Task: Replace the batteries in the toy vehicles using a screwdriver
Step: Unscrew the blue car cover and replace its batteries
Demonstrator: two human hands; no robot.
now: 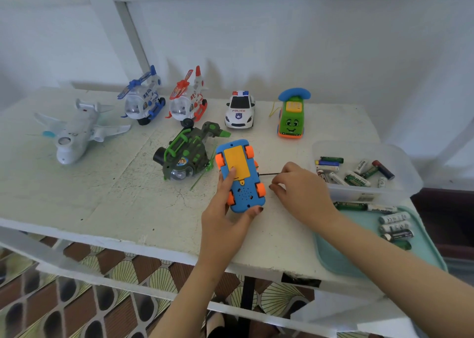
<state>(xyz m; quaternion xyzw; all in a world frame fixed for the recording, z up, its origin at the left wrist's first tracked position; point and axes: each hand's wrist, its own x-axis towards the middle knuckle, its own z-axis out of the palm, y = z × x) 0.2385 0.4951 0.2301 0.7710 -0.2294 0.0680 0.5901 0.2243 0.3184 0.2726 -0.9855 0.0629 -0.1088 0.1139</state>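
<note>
Head view: left hand (225, 209) fingers wrapped round upside-down blue toy car (241, 176), centre frame on desk (128, 183), one finger on its yellow cover. Right hand (300, 186) fingers curled on screwdriver (269, 174), shaft pointing at car. Loose batteries in clear tub (359, 194), right.

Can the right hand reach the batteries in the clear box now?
Probably yes: the batteries lie in the clear box, which has no lid and stands beside the right hand, nothing between. But that hand seems to grip the screwdriver.
</note>
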